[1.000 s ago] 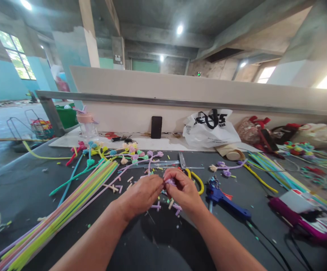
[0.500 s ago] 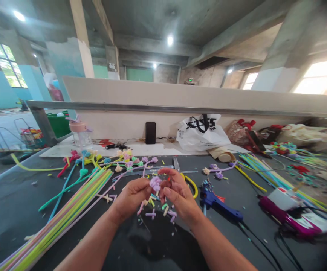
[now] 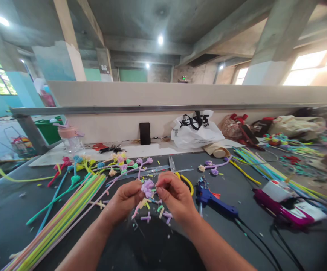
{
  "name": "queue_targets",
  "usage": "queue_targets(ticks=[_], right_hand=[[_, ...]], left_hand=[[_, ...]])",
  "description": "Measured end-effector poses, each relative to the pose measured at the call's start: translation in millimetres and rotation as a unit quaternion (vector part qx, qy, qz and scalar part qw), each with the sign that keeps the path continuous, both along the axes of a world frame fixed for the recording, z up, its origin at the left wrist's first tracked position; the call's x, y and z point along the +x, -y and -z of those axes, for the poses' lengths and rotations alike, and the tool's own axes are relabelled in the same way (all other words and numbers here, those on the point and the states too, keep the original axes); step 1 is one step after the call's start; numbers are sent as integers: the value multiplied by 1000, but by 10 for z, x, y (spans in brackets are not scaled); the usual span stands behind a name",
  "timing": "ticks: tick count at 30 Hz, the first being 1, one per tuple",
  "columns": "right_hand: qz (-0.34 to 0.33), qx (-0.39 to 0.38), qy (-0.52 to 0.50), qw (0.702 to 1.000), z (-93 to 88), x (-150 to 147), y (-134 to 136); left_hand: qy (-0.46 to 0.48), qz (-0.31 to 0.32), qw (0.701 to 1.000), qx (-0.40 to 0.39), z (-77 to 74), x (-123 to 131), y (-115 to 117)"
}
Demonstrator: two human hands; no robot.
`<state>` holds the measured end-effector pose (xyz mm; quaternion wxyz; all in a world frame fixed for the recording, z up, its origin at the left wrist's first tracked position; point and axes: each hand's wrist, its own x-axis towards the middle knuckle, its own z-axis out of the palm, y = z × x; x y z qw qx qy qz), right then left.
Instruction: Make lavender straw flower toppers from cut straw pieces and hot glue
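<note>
Between my hands is a small purple pipe-cleaner flower (image 3: 147, 188) with bunched, fuzzy petals. My left hand (image 3: 125, 201) pinches it at its left side. On its right, my right hand (image 3: 176, 195) has thumb and fingertips pressed together close to the petals; anything between them is too small to make out. Below lie short cut pipe-cleaner pieces, among them a purple cross (image 3: 145, 217). A blue hot glue gun (image 3: 218, 203) rests to the right of my right hand.
A bundle of long pipe cleaners (image 3: 67, 222) lies at left, near finished coloured flowers (image 3: 121, 165). Scissors (image 3: 171, 164) and a yellow curved piece (image 3: 188, 183) sit beyond my hands. At the back stand a phone (image 3: 144, 133), a white bag (image 3: 197, 131) and a clear cup (image 3: 71, 141).
My right hand has drawn its fingers from loosely spread around the flower to a closed pinch beside it. The flower stays in my left hand. The view has shifted slightly to the right.
</note>
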<state>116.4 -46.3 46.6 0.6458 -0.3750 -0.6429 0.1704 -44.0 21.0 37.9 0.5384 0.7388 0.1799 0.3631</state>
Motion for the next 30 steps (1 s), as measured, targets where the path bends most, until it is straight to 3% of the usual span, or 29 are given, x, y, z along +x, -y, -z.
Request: queue_targets(ticks=[3,8,15,22,26,30], right_hand=[[21,37,59,997,-31,-32,50],[37,77,91,992,-69,-50,86],[93,60,84,990,45,74,-54],[80,-10,4,997,216,16,-158],[88,-42,-82,992,56,-64,-225],[63,-69,-183,979,-346,-159,-106]], left_hand=[[17,29,996,-80,42,-23,-11],[57,6,987,-150,23,-80,10],[223,-3,968,-113,-284,-177,74],[271,-22,958,-85,-613,-194,129],[286,-25,955,-78,-777,-303,381],[317,-19,945,-84,-844,-425,842]])
